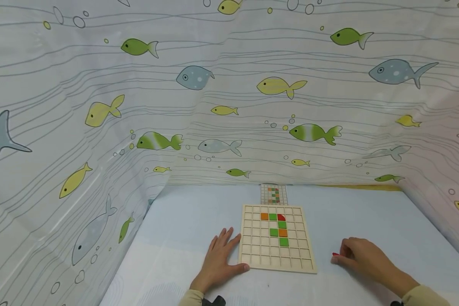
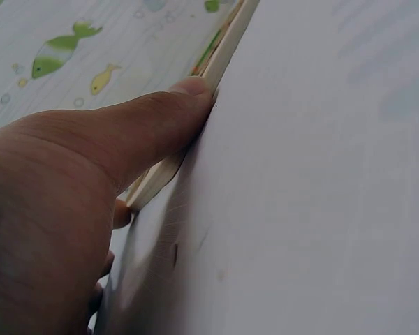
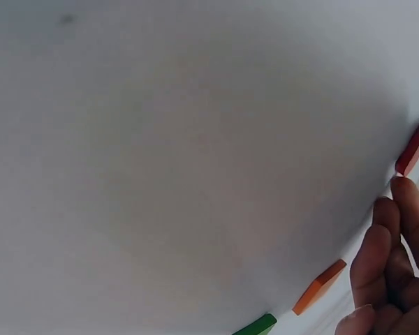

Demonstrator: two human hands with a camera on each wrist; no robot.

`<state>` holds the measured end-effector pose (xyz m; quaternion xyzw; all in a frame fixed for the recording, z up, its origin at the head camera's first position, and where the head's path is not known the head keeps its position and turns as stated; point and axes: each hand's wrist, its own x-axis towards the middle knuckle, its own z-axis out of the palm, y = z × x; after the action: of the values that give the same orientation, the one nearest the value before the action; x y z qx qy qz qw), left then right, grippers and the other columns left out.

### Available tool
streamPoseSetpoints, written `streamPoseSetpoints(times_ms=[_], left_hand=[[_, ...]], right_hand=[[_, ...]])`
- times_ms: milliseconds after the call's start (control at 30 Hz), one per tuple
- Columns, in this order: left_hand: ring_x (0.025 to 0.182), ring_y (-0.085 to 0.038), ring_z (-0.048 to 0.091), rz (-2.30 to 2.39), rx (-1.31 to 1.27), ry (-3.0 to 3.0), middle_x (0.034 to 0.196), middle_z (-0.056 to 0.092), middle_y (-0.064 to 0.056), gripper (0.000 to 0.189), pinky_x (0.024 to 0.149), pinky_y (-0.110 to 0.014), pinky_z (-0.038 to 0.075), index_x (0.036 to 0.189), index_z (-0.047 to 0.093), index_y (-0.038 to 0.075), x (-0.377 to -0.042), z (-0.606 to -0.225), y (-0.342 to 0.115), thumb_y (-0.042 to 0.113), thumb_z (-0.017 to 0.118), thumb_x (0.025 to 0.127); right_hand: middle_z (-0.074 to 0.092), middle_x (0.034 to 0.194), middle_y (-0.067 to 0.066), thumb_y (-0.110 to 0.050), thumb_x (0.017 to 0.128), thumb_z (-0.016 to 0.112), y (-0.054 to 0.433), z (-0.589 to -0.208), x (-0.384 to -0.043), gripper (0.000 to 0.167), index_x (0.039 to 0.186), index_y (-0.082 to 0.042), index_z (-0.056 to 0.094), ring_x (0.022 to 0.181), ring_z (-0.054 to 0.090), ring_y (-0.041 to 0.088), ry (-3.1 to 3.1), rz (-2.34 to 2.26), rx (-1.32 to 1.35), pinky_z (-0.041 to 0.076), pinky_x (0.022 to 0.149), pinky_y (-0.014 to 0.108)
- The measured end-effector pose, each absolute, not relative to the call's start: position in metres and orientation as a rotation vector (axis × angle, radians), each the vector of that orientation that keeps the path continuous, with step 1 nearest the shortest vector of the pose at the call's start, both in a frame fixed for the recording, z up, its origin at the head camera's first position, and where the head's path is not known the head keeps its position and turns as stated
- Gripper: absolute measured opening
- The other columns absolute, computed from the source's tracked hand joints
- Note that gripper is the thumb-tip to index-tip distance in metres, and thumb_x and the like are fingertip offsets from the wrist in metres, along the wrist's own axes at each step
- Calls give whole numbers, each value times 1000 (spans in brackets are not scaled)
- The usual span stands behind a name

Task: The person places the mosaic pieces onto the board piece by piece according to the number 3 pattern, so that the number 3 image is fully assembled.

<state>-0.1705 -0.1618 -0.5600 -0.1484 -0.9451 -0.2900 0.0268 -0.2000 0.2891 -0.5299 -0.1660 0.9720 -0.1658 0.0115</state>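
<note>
A square wooden grid board (image 1: 260, 250) lies on the table, with several green and orange tiles and one red rounded tile (image 1: 281, 217) in its cells. My left hand (image 1: 222, 259) rests at its near left corner, fingers spread along the side. The left thumb (image 2: 153, 118) presses against the front edge. Right of the board, my right hand (image 1: 365, 257) pinches a small red tile (image 3: 411, 150) between thumb and fingertips, low over the table. In the right wrist view, an orange tile (image 3: 320, 287) and a green tile (image 3: 257, 326) lie near that hand; the hand hides them from the head view.
Behind the board stands a pattern card (image 1: 274, 195) showing a grid with coloured squares. A white sheet (image 1: 229, 97) printed with fish encloses the table at the back and sides. Pale cloth covers the table (image 1: 199, 208).
</note>
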Motion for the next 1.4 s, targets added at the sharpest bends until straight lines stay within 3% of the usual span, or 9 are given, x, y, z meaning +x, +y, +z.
streamPoseSetpoints(times_ms=[100, 267, 333, 500, 733, 967, 1100, 1400], left_hand=[[161, -42, 26, -899, -458, -2918, 171, 36, -16, 92, 130, -67, 20, 156, 53, 13, -170, -561, -162, 65, 77, 84], [161, -43, 26, -911, -465, -2915, 171, 37, -17, 92, 129, -68, 20, 156, 54, 13, -170, -562, -162, 65, 77, 84], [161, -42, 26, -914, -465, -2916, 171, 36, -17, 92, 130, -68, 20, 156, 54, 13, -171, -563, -163, 66, 77, 84], [161, -42, 26, -913, -466, -2913, 171, 36, -16, 93, 130, -67, 19, 156, 54, 13, -172, -563, -163, 66, 76, 84], [162, -41, 25, -915, -458, -2918, 172, 36, -15, 93, 131, -66, 19, 157, 53, 13, -173, -562, -163, 66, 76, 85], [162, -41, 25, -915, -455, -2922, 172, 36, -15, 93, 131, -66, 19, 157, 53, 13, -171, -561, -162, 66, 76, 85], [162, -41, 25, -916, -454, -2923, 172, 36, -16, 92, 131, -66, 18, 157, 53, 12, -171, -561, -162, 65, 76, 85], [161, -42, 26, -928, -453, -2919, 171, 36, -16, 92, 130, -67, 20, 156, 53, 13, -170, -560, -162, 63, 79, 84]], right_hand=[[54, 69, -16, -52, 89, 81, 289, -530, -199, 35, 85, -21, 65, 62, 43, -2, 3009, -578, -525, 39, 56, 20], [61, 75, -19, -42, 91, 83, 293, -530, -199, 42, 116, -11, 68, 64, 50, -6, 2912, -804, -636, 46, 57, 19], [63, 78, -18, -34, 90, 86, 295, -529, -199, 44, 121, -9, 67, 65, 51, -5, 2844, -873, -682, 46, 57, 19], [66, 82, -13, -21, 86, 88, 296, -527, -200, 40, 120, -10, 71, 68, 54, -3, 2682, -968, -704, 49, 59, 19], [65, 80, -13, -22, 85, 90, 293, -528, -201, 30, 107, -11, 74, 69, 54, -3, 2685, -973, -707, 50, 59, 19], [64, 86, -12, -15, 87, 86, 291, -534, -200, 45, 128, -15, 67, 70, 53, -4, 2676, -990, -862, 48, 59, 18], [65, 89, -6, -8, 89, 82, 289, -533, -199, 35, 121, -19, 71, 72, 52, -5, 2663, -977, -976, 46, 60, 18], [61, 86, -14, -19, 87, 87, 288, -530, -200, 31, 113, -14, 71, 72, 53, -1, 2635, -977, -831, 48, 60, 19]])
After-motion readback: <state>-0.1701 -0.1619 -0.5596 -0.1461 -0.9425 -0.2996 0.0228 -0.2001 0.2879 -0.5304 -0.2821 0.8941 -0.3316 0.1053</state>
